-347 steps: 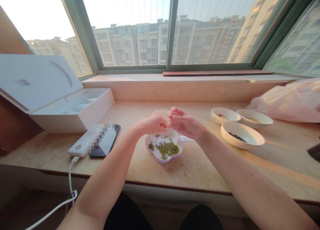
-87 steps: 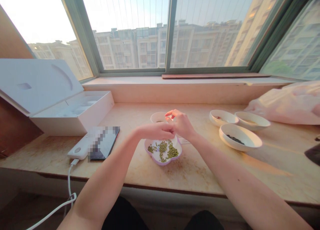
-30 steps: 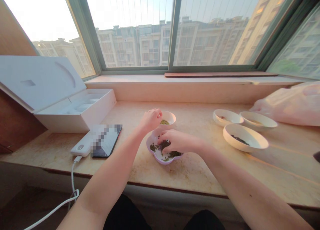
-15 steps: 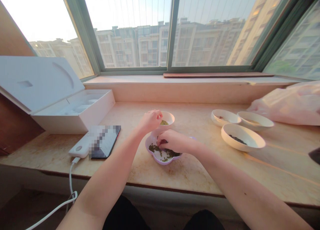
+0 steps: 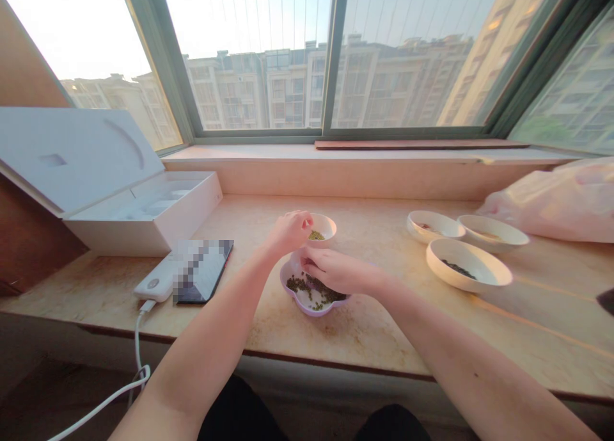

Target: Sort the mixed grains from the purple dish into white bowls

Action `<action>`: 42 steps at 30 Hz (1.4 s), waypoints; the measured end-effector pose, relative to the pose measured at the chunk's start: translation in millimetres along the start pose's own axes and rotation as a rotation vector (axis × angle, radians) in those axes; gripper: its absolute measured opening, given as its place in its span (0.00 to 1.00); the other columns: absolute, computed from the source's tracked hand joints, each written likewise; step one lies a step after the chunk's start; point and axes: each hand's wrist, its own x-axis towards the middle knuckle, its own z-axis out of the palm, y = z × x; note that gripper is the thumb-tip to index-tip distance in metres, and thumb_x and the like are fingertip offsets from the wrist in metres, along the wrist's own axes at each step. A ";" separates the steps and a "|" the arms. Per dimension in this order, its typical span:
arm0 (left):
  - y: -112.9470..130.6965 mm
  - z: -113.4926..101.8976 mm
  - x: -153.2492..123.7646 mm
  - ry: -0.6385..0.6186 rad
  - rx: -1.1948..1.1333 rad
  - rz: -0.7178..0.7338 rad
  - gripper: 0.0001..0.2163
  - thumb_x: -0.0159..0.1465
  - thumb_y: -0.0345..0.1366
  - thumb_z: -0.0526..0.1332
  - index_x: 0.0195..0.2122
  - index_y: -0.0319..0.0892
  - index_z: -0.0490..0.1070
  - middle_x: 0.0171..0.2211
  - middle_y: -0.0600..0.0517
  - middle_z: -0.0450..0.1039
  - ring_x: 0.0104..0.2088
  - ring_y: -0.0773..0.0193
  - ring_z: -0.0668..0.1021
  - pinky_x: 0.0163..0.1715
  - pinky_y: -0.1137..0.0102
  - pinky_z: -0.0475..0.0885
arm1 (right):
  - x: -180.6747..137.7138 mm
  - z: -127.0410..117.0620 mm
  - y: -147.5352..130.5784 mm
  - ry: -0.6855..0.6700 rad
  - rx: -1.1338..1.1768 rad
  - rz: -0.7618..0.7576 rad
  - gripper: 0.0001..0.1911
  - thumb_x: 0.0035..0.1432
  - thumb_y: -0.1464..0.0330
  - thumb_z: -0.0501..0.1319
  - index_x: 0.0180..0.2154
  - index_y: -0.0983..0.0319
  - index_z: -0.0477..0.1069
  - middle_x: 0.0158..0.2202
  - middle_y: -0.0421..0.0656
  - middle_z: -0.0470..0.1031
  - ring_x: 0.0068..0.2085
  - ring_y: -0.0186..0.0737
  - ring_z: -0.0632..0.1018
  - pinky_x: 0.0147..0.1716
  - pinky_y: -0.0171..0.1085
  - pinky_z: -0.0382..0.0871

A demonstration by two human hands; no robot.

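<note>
A small white bowl with green mung beans in it stands on the counter. My left hand is over its left rim, fingers curled in a pinch; what they hold, if anything, is too small to make out. Nearer to me sits a purple-rimmed, scalloped dish with dark green beans spread over its white bottom. Above this dish is my right hand, its fingers together and pointing left toward the dish's far side. Its fingertips are partly hidden, and I cannot see what is between them.
Three white bowls stand at the right: one with dark beans, one with reddish bits, one with pale contents. A plastic bag lies behind them. At left are an open white box, a phone and a power bank with a cable.
My right hand has lifted slightly from the beans in the scalloped dish, its fingers now nearer the far rim. My left hand stays over the small bowl.
</note>
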 end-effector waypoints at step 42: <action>12.9 -16.2 -12.1 -0.344 -0.306 0.205 0.12 0.60 0.31 0.61 0.19 0.41 0.68 0.18 0.57 0.65 0.23 0.69 0.66 0.26 0.71 0.58 | -1.0 -35.2 -5.7 0.313 1.300 0.027 0.23 0.53 0.55 0.73 0.38 0.56 0.61 0.26 0.32 0.60 0.25 0.33 0.62 0.28 0.36 0.58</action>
